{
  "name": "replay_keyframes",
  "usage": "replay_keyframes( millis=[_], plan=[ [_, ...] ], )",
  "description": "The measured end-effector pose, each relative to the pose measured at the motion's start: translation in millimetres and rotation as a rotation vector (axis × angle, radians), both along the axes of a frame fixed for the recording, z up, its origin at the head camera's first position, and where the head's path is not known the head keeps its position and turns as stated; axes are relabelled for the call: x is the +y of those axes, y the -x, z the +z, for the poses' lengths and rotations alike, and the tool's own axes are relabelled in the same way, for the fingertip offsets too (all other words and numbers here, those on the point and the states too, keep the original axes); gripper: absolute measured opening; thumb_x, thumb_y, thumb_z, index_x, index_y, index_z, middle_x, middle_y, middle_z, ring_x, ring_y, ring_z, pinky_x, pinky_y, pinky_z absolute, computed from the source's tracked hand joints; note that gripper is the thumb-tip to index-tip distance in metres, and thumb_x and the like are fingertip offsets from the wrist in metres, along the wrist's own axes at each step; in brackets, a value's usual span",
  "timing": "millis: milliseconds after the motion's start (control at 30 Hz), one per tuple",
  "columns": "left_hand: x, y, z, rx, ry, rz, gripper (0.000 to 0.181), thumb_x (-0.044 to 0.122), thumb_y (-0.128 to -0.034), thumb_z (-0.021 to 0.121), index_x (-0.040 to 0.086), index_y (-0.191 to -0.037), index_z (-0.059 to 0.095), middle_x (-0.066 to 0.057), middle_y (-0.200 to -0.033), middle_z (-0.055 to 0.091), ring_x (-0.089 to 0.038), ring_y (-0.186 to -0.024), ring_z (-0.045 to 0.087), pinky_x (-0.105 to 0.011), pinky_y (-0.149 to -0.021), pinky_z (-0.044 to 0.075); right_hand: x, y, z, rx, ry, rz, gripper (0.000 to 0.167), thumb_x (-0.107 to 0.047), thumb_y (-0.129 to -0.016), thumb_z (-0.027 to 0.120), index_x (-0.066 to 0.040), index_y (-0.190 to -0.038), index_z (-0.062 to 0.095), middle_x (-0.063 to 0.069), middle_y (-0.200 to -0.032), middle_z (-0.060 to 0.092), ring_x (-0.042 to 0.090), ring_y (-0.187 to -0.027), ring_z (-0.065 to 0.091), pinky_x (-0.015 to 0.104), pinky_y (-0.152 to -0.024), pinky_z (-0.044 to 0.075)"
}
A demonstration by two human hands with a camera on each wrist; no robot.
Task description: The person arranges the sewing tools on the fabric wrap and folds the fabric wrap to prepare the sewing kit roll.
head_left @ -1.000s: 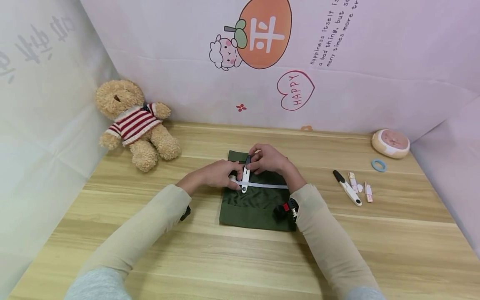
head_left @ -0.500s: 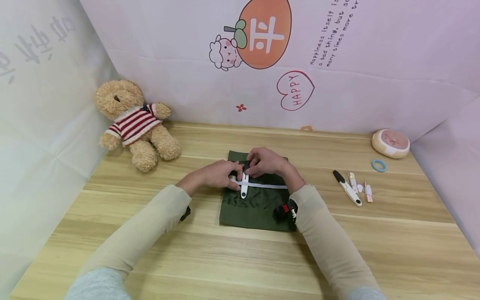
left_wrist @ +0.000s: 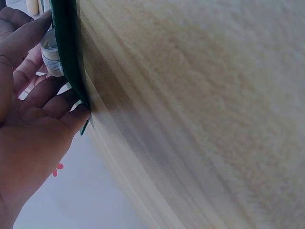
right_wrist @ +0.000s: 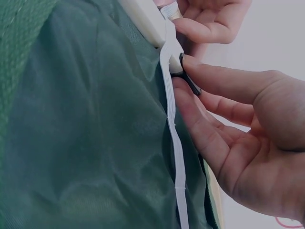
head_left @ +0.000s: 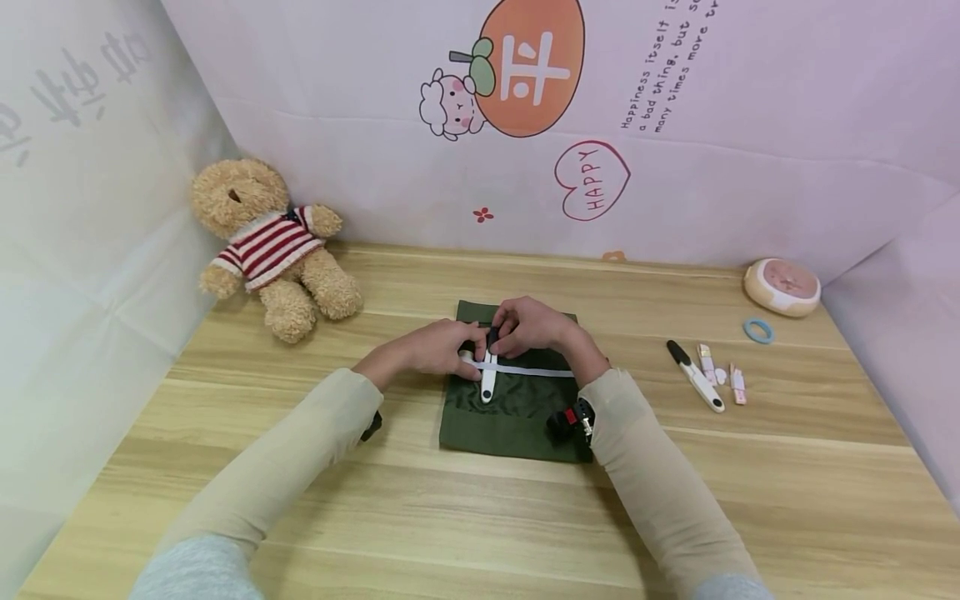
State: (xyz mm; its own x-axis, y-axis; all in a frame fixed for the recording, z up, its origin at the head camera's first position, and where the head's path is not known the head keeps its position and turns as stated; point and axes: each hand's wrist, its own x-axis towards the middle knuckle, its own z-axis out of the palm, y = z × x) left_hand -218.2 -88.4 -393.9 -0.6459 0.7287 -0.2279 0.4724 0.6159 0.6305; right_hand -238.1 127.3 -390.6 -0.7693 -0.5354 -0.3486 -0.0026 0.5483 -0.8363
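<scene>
A dark green cloth organizer (head_left: 517, 433) lies flat with a white elastic band (head_left: 536, 372) across it. White thread snips (head_left: 487, 385) with a black end pass under the band. My right hand (head_left: 534, 323) pinches their black end between thumb and fingers, as the right wrist view also shows. My left hand (head_left: 438, 348) is at the organizer's left edge, with thumb and fingers either side of a small pale roll (left_wrist: 51, 57) beside the band. Whether those fingers grip the roll, band or cloth is unclear.
To the right lie another pair of black-and-white snips (head_left: 697, 377), small pink-and-white pieces (head_left: 738, 386), a blue ring (head_left: 758, 331) and a rounded beige case (head_left: 782, 287). A teddy bear (head_left: 273, 250) sits at the back left against the wall.
The snips have slid toward me under the elastic band, with my right hand moving down along with their black end. My left hand has stayed in place.
</scene>
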Motion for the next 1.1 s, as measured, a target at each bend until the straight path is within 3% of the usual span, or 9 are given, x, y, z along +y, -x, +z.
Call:
replay_keyframes(
  millis=[500, 733, 900, 1100],
  plan=[
    [0.6, 1.0, -1.0, 0.007, -0.002, -0.001, 0.018, 0.022, -0.0915, 0.079, 0.016, -0.095, 0.062, -0.013, -0.158, 0.040, -0.031, -0.151, 0.025, -0.038, -0.101, 0.039, 0, -0.3, 1.2, 0.000, -0.035, 0.024, 0.035, 0.001, -0.089, 0.076, 0.007, -0.118, 0.058, 0.018, -0.102, 0.061, 0.027, -0.083, 0.069, 0.038, -0.080, 0.059],
    [1.5, -0.6, 1.9, 0.017, -0.004, -0.003, 0.017, 0.022, -0.0900, 0.080, 0.016, -0.095, 0.064, -0.011, -0.157, 0.041, -0.031, -0.150, 0.027, -0.041, -0.113, 0.036, 1, -1.3, -0.2, 0.002, -0.019, 0.028, 0.036, 0.001, -0.090, 0.074, 0.008, -0.121, 0.058, 0.018, -0.103, 0.062, 0.027, -0.084, 0.070, 0.038, -0.080, 0.059],
    [0.8, -0.3, 0.5, 0.017, 0.003, -0.007, 0.016, 0.023, -0.0911, 0.079, 0.017, -0.096, 0.064, -0.012, -0.158, 0.041, -0.031, -0.150, 0.027, -0.041, -0.112, 0.036, 6, -2.0, -1.7, -0.005, 0.018, 0.028, 0.038, 0.000, -0.092, 0.072, 0.009, -0.125, 0.056, 0.020, -0.106, 0.062, 0.028, -0.087, 0.070, 0.039, -0.081, 0.059],
    [0.7, 1.5, 0.3, 0.036, 0.013, -0.016, 0.015, 0.024, -0.0922, 0.078, 0.017, -0.097, 0.065, -0.016, -0.155, 0.044, -0.027, -0.135, 0.049, -0.038, -0.104, 0.041, 17, -2.7, 0.7, 0.000, 0.065, -0.001, 0.042, -0.003, -0.093, 0.072, 0.008, -0.130, 0.054, 0.021, -0.107, 0.064, 0.030, -0.088, 0.071, 0.041, -0.081, 0.059]
  ],
)
